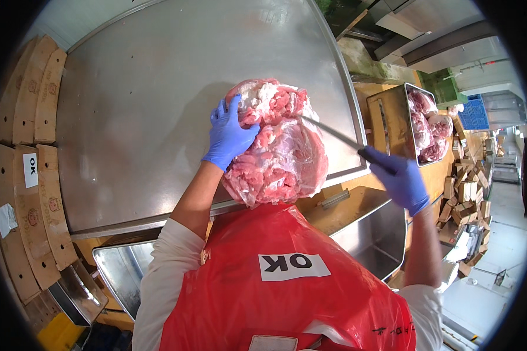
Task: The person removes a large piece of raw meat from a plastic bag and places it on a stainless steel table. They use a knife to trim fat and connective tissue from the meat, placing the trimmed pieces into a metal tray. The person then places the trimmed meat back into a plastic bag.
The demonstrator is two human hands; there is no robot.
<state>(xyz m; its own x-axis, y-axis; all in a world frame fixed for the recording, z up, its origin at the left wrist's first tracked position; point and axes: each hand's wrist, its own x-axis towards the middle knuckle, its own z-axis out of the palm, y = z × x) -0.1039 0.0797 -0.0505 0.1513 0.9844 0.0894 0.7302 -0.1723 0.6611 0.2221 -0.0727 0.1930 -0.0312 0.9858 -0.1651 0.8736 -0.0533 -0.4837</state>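
A large slab of raw meat (301, 149), pink with white fat and glossy membrane, lies at the near edge of a metal worktable (140, 99). My left hand (231, 134), in a blue glove, rests on the meat's left side with fingers and thumb spread over it. Closed around a dark handle, my blue-gloved right hand (401, 181) holds a long, narrow-bladed knife (334, 133) from the right. Its tip reaches the upper right part of the meat. Whether the tip has entered the flesh, I cannot tell.
Stacked cardboard boxes (26, 93) line the left side. Metal tubs (372, 228) stand below the table's near edge. To the right, a metal tray (413, 120) holds several pieces of meat, with a blue crate (474, 112) beyond. A raised rim (348, 82) borders the table.
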